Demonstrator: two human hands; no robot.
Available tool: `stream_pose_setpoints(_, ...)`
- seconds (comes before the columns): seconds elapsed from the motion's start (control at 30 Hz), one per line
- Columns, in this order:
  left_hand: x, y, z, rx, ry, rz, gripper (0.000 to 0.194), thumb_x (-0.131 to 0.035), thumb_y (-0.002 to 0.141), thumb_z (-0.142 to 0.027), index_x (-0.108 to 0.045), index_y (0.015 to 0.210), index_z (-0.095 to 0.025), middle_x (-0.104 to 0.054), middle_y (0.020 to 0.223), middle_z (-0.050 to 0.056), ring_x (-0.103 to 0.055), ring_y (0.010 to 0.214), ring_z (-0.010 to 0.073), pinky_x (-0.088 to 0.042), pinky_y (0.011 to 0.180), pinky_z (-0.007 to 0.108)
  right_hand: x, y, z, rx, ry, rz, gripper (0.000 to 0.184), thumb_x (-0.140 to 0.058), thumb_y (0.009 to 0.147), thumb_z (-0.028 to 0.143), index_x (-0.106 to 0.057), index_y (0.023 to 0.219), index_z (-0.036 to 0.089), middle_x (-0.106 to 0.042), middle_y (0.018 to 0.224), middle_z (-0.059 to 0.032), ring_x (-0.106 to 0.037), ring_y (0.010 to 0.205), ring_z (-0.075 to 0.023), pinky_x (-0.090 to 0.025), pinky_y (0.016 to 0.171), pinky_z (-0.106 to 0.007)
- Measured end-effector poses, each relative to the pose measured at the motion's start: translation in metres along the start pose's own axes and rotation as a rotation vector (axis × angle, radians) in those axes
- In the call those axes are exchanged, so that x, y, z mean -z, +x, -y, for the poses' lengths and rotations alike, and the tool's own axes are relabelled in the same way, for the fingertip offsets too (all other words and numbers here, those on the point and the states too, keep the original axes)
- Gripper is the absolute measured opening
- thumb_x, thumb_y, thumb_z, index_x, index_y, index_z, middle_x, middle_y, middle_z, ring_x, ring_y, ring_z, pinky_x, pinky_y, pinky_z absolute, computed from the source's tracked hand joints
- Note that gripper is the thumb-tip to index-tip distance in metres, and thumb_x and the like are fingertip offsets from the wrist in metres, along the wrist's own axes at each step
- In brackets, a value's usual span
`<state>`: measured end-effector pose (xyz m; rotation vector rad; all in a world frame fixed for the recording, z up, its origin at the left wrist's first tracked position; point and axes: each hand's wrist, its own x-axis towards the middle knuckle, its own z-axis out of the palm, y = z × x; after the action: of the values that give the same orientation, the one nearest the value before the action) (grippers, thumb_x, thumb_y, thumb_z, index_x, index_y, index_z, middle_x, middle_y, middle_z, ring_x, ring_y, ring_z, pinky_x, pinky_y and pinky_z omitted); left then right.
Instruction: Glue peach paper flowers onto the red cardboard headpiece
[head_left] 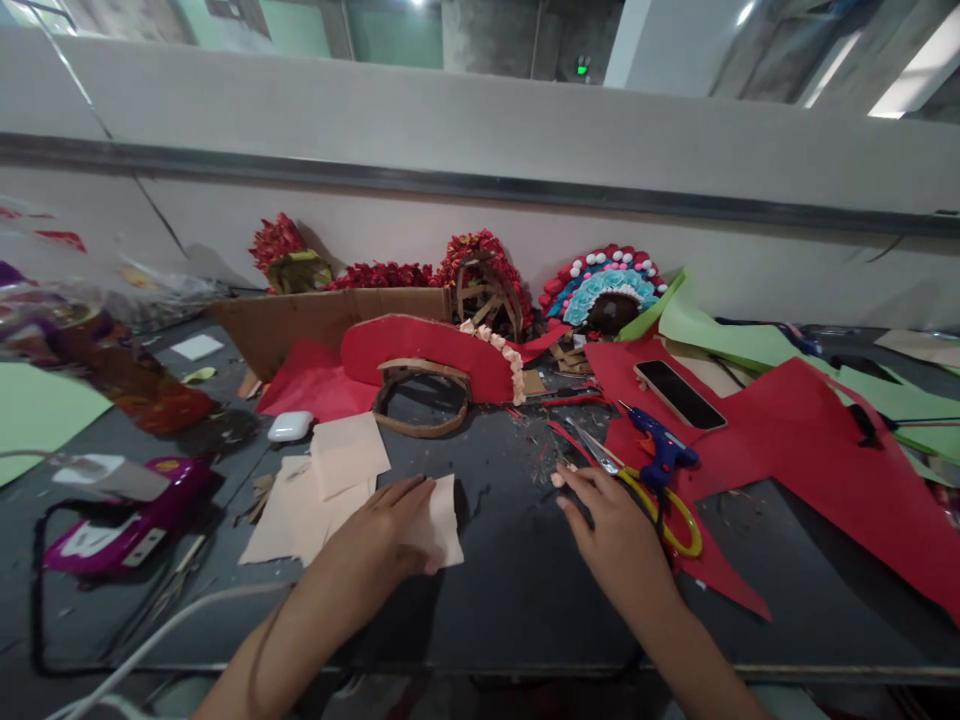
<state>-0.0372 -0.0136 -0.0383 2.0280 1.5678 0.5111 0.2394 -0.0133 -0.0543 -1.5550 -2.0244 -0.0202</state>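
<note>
My left hand [382, 530] is over a pale peach paper sheet [444, 525], fingers on top and thumb at its lower edge. Left of it lie more peach paper squares [349, 455]. At the fingertips of my right hand [611, 520] is a small piece of crumpled peach paper [557, 480]. Behind both hands stands a red headpiece [420, 350] with a brown cardboard ring [424, 430] at its base. Peach paper ruffles [510, 355] run down its right edge. Yellow-handled scissors [686, 520] and a blue glue gun [660, 445] lie beside my right hand.
Red paper [825, 480] covers much of the right side, with a phone [680, 393] on it. Pliers [592, 445] lie near the glue gun. At left are a purple power strip [135, 530], a white earbud case [290, 427] and a bottle [135, 370]. Decorated headpieces [607, 285] line the wall.
</note>
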Motion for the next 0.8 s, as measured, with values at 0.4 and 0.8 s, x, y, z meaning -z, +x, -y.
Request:
stream_pose_setpoints(0.4, -0.017, -0.023, -0.058, 0.002, -0.492, 0.335, 0.046, -0.03, 0.09, -0.044, -0.066, 0.079, -0.018, -0.066, 0.073, 0.006, -0.055, 0.066, 0.0171, -0.041, 0.066, 0.024, 0.001, -0.023, 0.066, 0.468, 0.257, 0.05, 0.037, -0.035, 0.093, 0.027, -0.049, 0.124, 0.013, -0.061, 0.115, -0.0115, -0.057, 0.106, -0.0173, -0.049, 0.087, -0.028)
stream_pose_setpoints(0.8, -0.028, -0.019, -0.077, 0.204, -1.142, 0.618, 0.049, -0.053, 0.075, -0.059, -0.064, 0.079, -0.012, -0.061, 0.072, 0.004, -0.055, 0.064, 0.0127, -0.044, 0.064, 0.025, 0.008, -0.024, 0.061, 0.219, 0.668, -0.153, 0.023, -0.033, 0.09, 0.015, -0.056, 0.091, 0.02, -0.062, 0.071, -0.0011, -0.058, 0.063, -0.0093, -0.048, 0.058, -0.018)
